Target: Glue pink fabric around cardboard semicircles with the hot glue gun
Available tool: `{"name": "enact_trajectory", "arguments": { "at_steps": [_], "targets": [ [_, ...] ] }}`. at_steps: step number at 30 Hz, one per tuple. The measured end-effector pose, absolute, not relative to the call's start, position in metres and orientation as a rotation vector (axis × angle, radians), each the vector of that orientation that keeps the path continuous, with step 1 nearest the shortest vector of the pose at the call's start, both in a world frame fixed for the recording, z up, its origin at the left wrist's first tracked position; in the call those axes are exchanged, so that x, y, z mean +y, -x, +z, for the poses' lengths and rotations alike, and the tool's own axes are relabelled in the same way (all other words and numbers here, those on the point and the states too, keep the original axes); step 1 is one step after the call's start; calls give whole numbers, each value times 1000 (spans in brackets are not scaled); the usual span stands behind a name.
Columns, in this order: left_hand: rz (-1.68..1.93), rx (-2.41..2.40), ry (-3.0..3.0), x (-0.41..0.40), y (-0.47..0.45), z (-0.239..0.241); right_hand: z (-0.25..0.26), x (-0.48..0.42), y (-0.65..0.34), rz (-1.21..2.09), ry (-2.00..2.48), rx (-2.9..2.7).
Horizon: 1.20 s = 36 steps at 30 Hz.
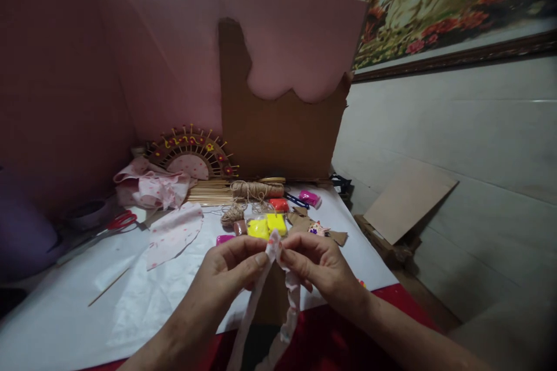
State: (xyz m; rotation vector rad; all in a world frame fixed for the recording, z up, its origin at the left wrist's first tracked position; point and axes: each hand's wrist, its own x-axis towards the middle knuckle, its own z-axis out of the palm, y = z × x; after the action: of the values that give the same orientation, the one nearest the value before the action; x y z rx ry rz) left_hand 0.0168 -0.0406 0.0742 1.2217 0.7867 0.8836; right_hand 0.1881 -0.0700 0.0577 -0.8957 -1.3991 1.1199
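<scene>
A narrow strip of pale pink fabric [293, 295] is pinched between my two hands at the front of the table. My left hand [232, 264] holds it between thumb and forefinger, and my right hand [324, 266] pinches it just beside. From my fingertips both sides of the strip hang down toward the bottom edge; the right-hand side is ruffled. A brown and dark surface shows between the two sides. Just beyond my fingers lie yellow packets [275, 224] and a magenta packet [224, 240].
Behind are a twine spool [256, 189], a twine ball [232, 215], thin sticks [209, 192] and a decorated half-round fan [187, 151]. At left lie spotted pink cloth [152, 185], a cut cloth piece [176, 232], red-handled scissors [122, 220] and a stick [108, 287]. Torn cardboard [278, 133] stands behind.
</scene>
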Motion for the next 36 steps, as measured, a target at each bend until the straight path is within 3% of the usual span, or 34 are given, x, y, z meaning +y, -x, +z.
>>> {"name": "enact_trajectory", "arguments": {
  "at_steps": [10,22,36],
  "targets": [
    [794,824,-1432,-51,-21,70,60,-73,-190,865,1017,-1488],
    [730,907,-1713,-53,-21,66,59,-75,-187,866,1121,-1456],
    [800,897,-1596,-53,-24,64,57,-80,-188,164,953,-1747]
  ]
}}
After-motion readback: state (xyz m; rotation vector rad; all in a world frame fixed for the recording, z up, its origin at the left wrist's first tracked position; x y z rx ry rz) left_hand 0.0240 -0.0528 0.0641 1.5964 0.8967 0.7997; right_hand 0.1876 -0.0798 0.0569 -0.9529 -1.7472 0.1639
